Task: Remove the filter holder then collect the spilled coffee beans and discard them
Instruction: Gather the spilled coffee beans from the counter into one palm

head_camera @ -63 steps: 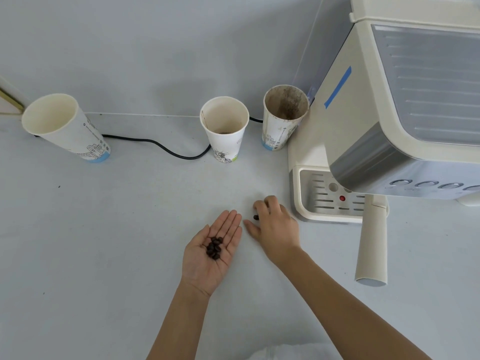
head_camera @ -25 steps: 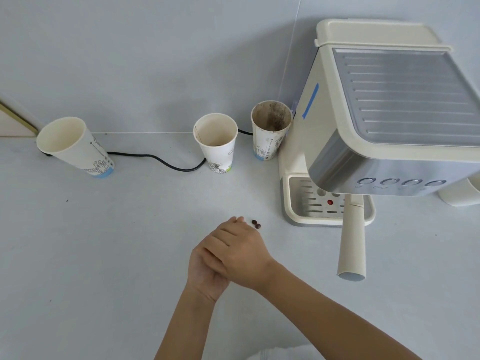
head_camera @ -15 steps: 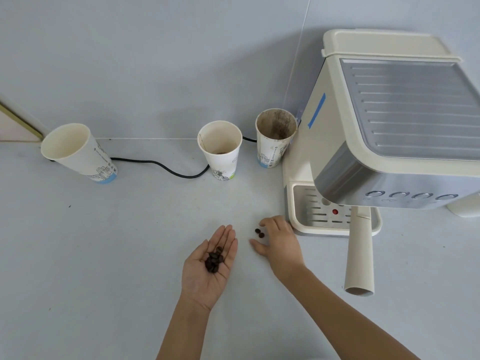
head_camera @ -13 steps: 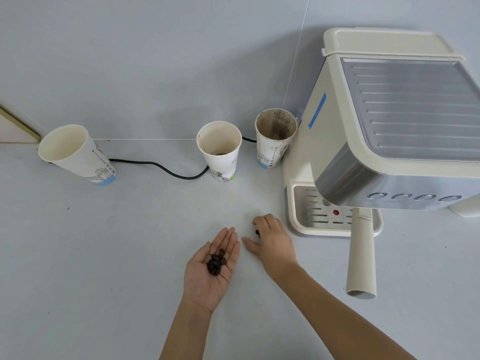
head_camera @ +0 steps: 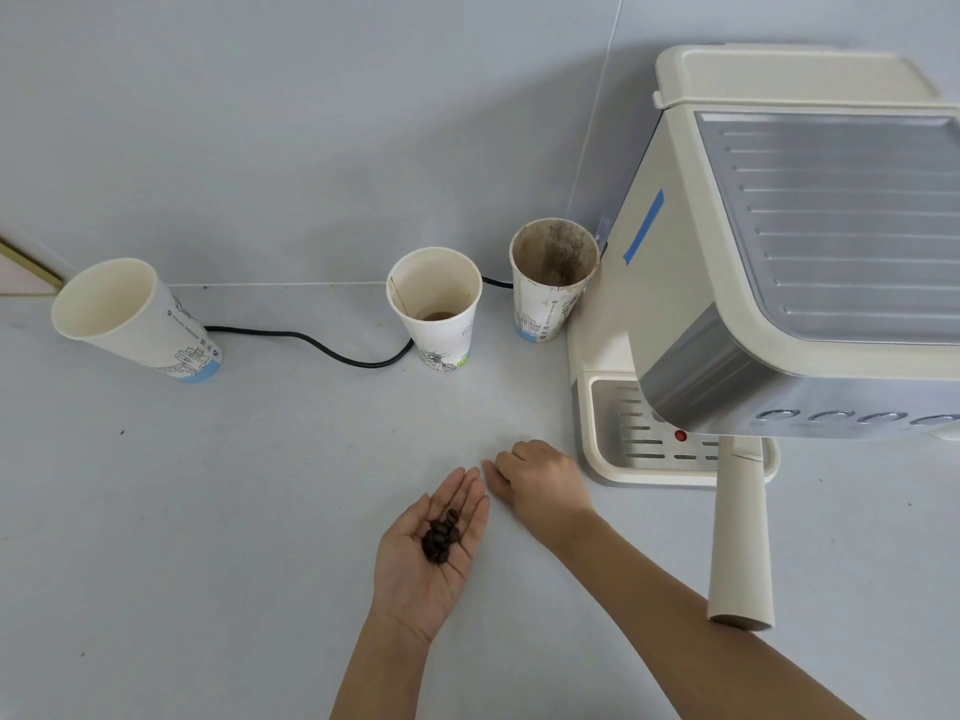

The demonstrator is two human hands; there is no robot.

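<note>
My left hand (head_camera: 423, 558) lies palm up above the white counter and cradles several dark coffee beans (head_camera: 441, 532). Just right of its fingertips, my right hand (head_camera: 540, 485) rests knuckles up on the counter, its fingers curled down over the spot where two loose beans lay. Those beans are hidden under the fingers. No other beans show on the counter. The filter holder's long cream handle (head_camera: 740, 537) sticks out toward me from under the cream and steel coffee machine (head_camera: 691, 262), to the right of my right hand.
The machine's drip tray (head_camera: 613, 433) sits close beside my right hand. Three paper cups stand at the back: a left cup (head_camera: 135, 324), a middle cup (head_camera: 436, 309) with a little coffee, and a stained cup (head_camera: 550, 283) against the machine. A black cable (head_camera: 311, 345) runs behind them.
My right hand dropped beans into the left palm, went back to two loose beans near the drip tray, and now covers them with curled fingers. The left palm stayed open and still.
</note>
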